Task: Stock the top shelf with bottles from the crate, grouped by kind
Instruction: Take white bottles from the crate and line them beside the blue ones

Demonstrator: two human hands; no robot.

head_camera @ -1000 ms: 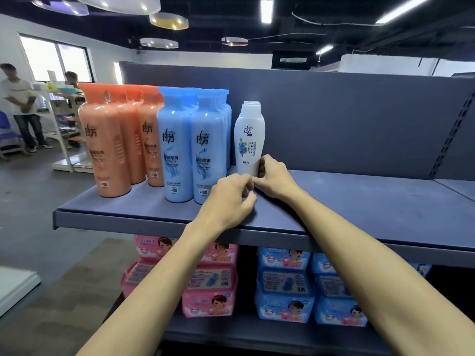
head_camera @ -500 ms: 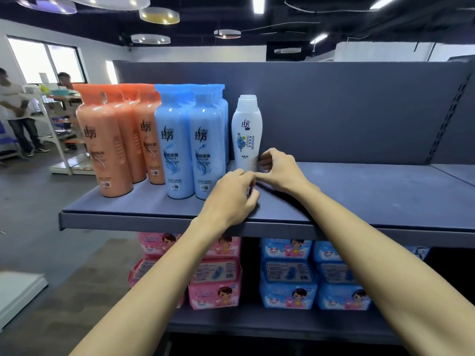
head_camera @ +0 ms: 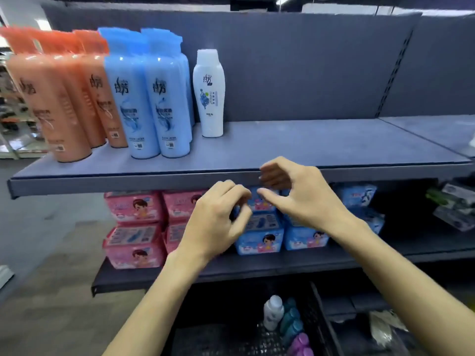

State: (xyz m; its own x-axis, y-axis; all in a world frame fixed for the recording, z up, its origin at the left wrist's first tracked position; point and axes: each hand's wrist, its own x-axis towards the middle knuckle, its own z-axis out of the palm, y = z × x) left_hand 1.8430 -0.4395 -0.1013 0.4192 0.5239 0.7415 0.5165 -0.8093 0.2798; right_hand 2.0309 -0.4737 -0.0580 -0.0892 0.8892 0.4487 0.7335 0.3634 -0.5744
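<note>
On the grey top shelf (head_camera: 295, 147) stand several orange bottles (head_camera: 56, 104) at the left, then several blue bottles (head_camera: 151, 98), then one white bottle (head_camera: 209, 93) upright to their right. Both hands hang in front of and below the shelf edge, holding nothing. My left hand (head_camera: 218, 217) has loosely curled fingers. My right hand (head_camera: 298, 191) has relaxed, half-curled fingers, thumb pointing left. Low down, a black crate (head_camera: 316, 304) holds a white bottle (head_camera: 272, 312), teal bottles (head_camera: 290, 322) and a purple one (head_camera: 302, 343).
The lower shelf carries pink packs (head_camera: 133, 227) at the left and blue packs (head_camera: 259, 237) behind my hands. More packaged goods (head_camera: 457, 204) sit at the far right. The top shelf is bare to the right of the white bottle.
Both hands have let go of the white bottle and drawn back off the top shelf, down below its front edge. The view has tilted down, and the crate is now in sight.
</note>
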